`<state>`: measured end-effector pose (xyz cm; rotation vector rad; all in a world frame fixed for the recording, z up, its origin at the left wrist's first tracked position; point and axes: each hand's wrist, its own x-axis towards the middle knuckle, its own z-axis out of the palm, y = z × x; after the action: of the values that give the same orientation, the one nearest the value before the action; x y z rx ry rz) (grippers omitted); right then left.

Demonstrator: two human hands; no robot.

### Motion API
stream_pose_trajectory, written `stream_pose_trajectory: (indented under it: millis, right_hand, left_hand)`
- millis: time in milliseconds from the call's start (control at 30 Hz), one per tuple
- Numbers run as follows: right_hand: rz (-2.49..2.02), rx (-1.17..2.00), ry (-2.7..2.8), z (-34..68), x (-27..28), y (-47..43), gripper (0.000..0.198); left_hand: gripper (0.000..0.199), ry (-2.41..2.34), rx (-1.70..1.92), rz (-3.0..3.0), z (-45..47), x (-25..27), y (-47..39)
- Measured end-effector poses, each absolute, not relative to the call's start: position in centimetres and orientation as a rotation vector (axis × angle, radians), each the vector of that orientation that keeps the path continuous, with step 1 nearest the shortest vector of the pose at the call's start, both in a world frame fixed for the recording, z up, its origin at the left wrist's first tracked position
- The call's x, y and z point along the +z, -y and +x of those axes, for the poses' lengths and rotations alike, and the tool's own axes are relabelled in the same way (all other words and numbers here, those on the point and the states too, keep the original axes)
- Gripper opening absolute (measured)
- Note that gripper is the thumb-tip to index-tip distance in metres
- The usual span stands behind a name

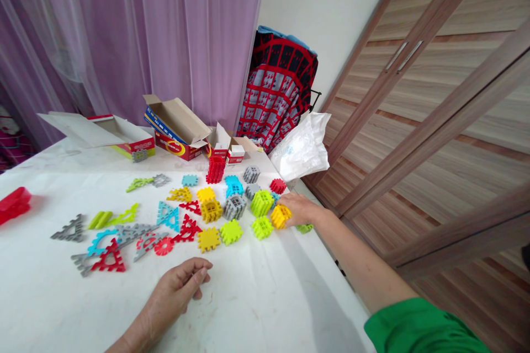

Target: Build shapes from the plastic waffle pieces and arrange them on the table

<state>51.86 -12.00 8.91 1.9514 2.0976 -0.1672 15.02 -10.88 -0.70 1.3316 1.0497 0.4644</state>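
My right hand point(301, 209) is at the right side of the table, its fingers curled round a small stack of yellow toothed building pieces point(281, 216). Part of those fingers is hidden behind the stack. Close by are a stack of lime green window pieces point(262, 203), a lower lime green stack point(262, 228) and a grey stack point(236, 207). A flat green piece point(305, 228) lies under my right wrist. My left hand point(182, 285) rests near the front of the table with fingers curled and thumb against them; nothing shows in it. Nearest to it is a round red piece point(164, 246).
Triangular pieces, such as a red triangle point(110, 257) and a blue triangle point(168, 215), spread across the left. Opened cardboard boxes point(176, 146) line the back. A white plastic bag point(301, 146) stands at the right edge; red plastic point(14, 204) lies far left.
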Motion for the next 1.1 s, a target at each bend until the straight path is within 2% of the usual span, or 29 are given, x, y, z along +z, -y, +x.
stream_pose_trajectory:
  millis: [400, 467, 600, 700, 800, 967, 1100]
  right_hand:
    - [2.063, -0.192, -2.103, 52.6, 9.8, 13.0, 0.072]
    - [2.167, -0.138, -2.200, 52.7, 10.5, 13.7, 0.064]
    - [2.502, -0.069, -2.427, 49.4, 10.1, 15.4, 0.034]
    - [2.612, -0.257, -2.591, 43.5, 7.1, 15.8, 0.017]
    - [2.576, -0.360, -2.821, 36.3, 3.2, 14.9, 0.017]
    - [2.592, -0.190, -3.005, 28.4, -0.2, 12.1, 0.017]
    - [2.561, 0.024, -3.035, 26.1, -0.9, 11.0, 0.018]
  left_hand:
    - [0.062, -1.040, 0.451, 1.325, 15.2, -0.4, 10.9]
    - [0.061, -1.035, 0.451, 1.322, 15.2, -0.3, 10.8]
    - [0.061, -1.033, 0.480, 1.311, 15.1, -0.4, 10.7]
    - [0.062, -1.010, 0.536, 1.295, 15.1, -0.6, 10.5]
    - [0.066, -1.005, 0.643, 1.279, 15.0, -0.6, 10.2]
    - [0.073, -1.098, 0.804, 1.366, 13.2, -0.6, 9.1]
    - [0.058, -1.230, 0.905, 1.667, 9.8, -1.3, 7.6]
